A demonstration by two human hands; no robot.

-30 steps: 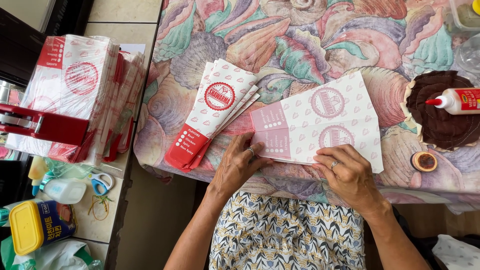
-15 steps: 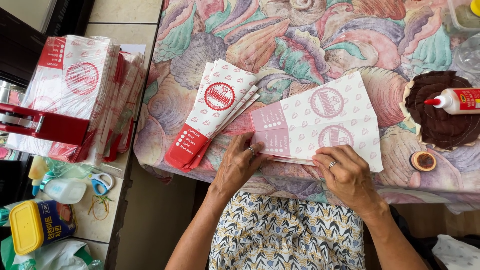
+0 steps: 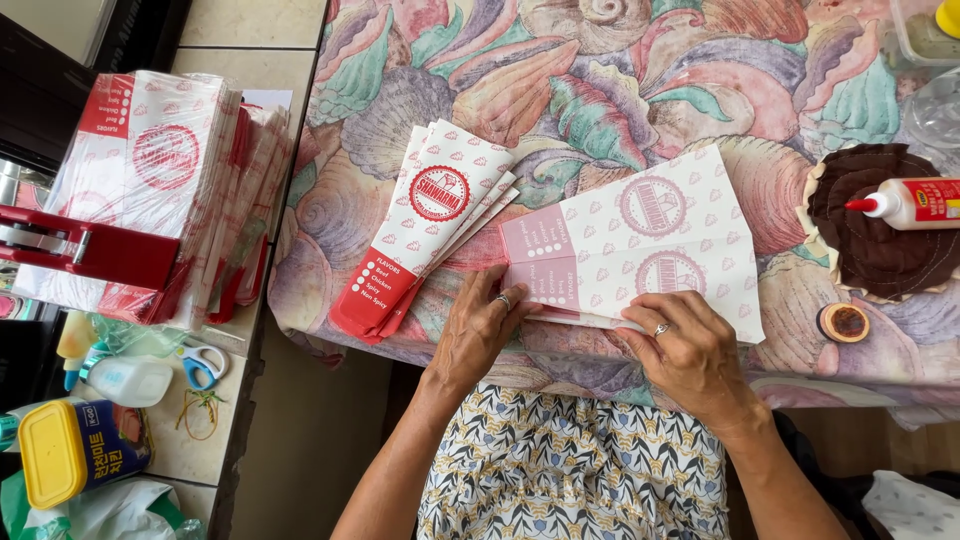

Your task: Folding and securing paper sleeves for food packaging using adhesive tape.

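Note:
A flat, unfolded white paper sleeve with pink print [image 3: 640, 245] lies on the floral tablecloth [image 3: 620, 90] at the table's near edge. My left hand [image 3: 480, 325] presses on its lower left corner with fingers spread. At the sleeve's lower edge my right hand [image 3: 685, 350] lies flat, its fingertips curled over the paper's fold. A fanned pile of folded red-and-white sleeves [image 3: 425, 225] sits just left of my left hand.
A glue bottle with a red tip [image 3: 905, 203] lies on a brown quilted mat [image 3: 870, 235] at right, a small round cap [image 3: 846, 322] below it. On the left stand a wrapped stack of sleeves [image 3: 160, 180], a red tool [image 3: 90, 255], scissors [image 3: 202, 362] and a yellow-lidded tub [image 3: 75, 450].
My right hand has shifted slightly along the sleeve's lower edge, pressing the fold. My left hand has stayed at the corner.

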